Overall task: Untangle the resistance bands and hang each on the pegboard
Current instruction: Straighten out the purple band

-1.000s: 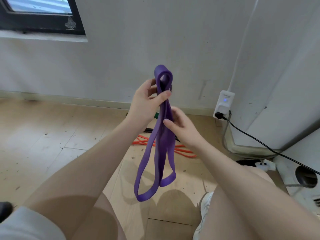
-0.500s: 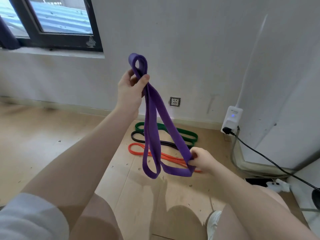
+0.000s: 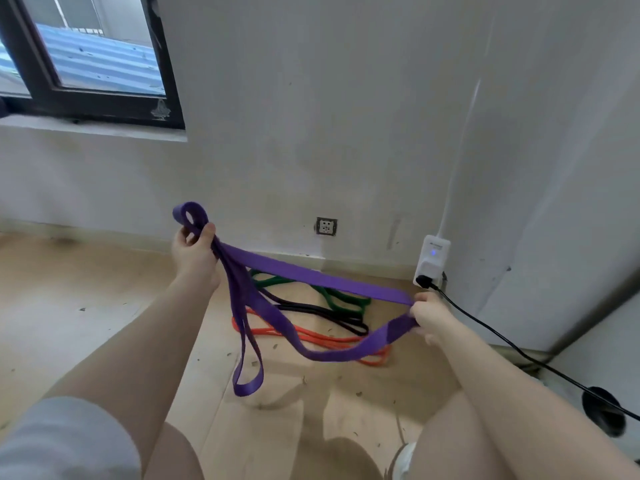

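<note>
Overhead, left hand [image 3: 194, 252] gripping purple band [image 3: 311, 275], right hand [image 3: 431, 317] pinching it

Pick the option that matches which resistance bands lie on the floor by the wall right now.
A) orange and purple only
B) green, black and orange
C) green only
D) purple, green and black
B: the green band, black band and orange band lie on the floor, while the purple band is held up between the left hand and right hand.

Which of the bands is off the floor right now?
Only the purple band, stretched between the left hand and right hand. The green, black and orange bands lie on the floor.
</note>
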Tool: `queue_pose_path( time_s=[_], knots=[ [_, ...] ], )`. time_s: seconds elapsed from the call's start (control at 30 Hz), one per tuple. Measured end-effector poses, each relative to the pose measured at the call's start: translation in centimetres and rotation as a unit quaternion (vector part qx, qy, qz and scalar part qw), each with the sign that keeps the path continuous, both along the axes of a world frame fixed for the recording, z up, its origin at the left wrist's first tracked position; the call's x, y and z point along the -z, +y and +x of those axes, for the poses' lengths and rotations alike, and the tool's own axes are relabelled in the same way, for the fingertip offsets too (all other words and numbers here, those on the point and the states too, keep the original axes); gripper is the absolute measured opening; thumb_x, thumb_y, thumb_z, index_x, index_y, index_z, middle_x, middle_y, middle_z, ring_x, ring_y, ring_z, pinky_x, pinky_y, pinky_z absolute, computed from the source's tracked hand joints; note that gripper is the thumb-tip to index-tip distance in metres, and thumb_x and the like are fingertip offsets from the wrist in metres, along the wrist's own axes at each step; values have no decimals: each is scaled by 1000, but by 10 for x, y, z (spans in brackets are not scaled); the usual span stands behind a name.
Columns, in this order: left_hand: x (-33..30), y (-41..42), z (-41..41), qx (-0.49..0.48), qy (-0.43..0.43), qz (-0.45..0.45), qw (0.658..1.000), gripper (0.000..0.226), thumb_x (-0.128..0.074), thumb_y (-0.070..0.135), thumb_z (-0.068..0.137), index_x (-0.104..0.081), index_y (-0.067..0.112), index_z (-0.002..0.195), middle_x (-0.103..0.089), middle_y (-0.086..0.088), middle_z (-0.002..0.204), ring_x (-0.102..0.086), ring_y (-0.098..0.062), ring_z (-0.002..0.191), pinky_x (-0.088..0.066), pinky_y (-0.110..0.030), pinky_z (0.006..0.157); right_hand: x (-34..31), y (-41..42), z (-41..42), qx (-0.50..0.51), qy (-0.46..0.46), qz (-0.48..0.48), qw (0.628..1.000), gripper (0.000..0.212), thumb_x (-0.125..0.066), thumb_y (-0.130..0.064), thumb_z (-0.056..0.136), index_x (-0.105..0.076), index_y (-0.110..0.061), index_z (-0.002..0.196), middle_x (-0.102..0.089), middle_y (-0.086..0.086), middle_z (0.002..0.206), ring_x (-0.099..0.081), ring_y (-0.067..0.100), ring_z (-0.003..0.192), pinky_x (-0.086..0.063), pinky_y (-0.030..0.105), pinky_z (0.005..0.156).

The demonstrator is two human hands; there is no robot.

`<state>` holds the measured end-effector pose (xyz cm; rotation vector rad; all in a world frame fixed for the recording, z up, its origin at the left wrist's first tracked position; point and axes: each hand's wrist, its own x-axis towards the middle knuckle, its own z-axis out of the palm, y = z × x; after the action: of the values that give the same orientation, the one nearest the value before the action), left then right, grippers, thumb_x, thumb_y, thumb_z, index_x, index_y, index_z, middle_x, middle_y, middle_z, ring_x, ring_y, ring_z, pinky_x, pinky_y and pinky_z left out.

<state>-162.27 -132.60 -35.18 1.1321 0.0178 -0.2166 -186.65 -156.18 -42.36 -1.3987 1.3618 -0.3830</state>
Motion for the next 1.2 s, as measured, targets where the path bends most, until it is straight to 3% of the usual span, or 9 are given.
queue_pose_path(
  time_s=[0.1,0.2,0.33,0.47,0.6,0.7,0.83,1.0,1.2],
  knots=[
    [5,2,1,16,-8,-2,1000,15,-57,13,92,-49,20,103,-57,3,88,-57,-14,80,-49,-32,80,8,1,-6,-16,54,-116,992,42,-33,6,85,-48,-11,121,-49,15,112,-56,30,80,-52,46,85],
    [3,0,-5,21,-14,-14,1000,16,-56,12,92,-49,21,103,-58,3,90,-57,-13,80,-51,-28,77,13,6,-6,-135,239,-304,912,38,-35,4,86,-46,-6,122,-45,23,126,-56,36,103,-46,36,85],
    [-7,-3,-10,43,-30,-25,998,28,-58,12,91,-49,17,117,-60,2,94,-61,-13,83,-54,-30,80,23,8,-8,-170,286,-185,925,25,-44,-2,89,-44,-4,114,-53,21,115,-63,37,96,-54,33,70],
    [-23,-14,-28,121,-83,-7,989,22,-58,6,89,-53,18,106,-61,1,90,-61,-14,82,-53,-32,81,21,15,-7,-214,224,-54,949,16,-42,-4,92,-43,-7,107,-57,18,94,-63,19,47,-48,26,42],
    [-39,-29,-55,170,-121,31,978,22,-61,4,87,-56,19,102,-64,1,87,-62,-16,84,-52,-34,83,13,27,-5,-371,303,-98,872,67,-73,-20,78,-38,-10,134,-53,13,126,-59,23,104,-49,29,80],
    [-53,-40,-79,198,-169,73,963,22,-65,5,84,-56,20,97,-64,-1,85,-62,-16,80,-54,-36,83,-15,55,10,-370,101,-191,904,81,-70,-31,81,-25,-13,146,-34,7,149,-36,22,135,-33,34,109],
    [-62,-56,-112,208,-220,104,947,25,-70,8,80,-56,20,97,-64,-3,84,-64,-14,75,-56,-31,76,-60,106,32,-357,-135,-221,897,71,-68,-38,80,-32,-23,139,-51,-7,129,-52,9,116,-44,31,98],
    [-76,-62,-127,180,-242,136,944,26,-72,14,79,-58,15,100,-66,-4,83,-65,-14,75,-58,-34,77,-54,127,48,-213,-208,-240,924,92,-69,-36,80,-6,-31,147,-43,-6,141,-51,11,120,-45,28,94],
    [-86,-57,-138,144,-271,171,936,24,-73,14,78,-58,19,96,-66,-4,86,-66,-19,83,-58,-33,79,-45,122,44,-252,-192,-252,914,44,-49,-17,94,-24,-19,131,-60,2,97,-62,17,76,-53,31,67]
  ],
)
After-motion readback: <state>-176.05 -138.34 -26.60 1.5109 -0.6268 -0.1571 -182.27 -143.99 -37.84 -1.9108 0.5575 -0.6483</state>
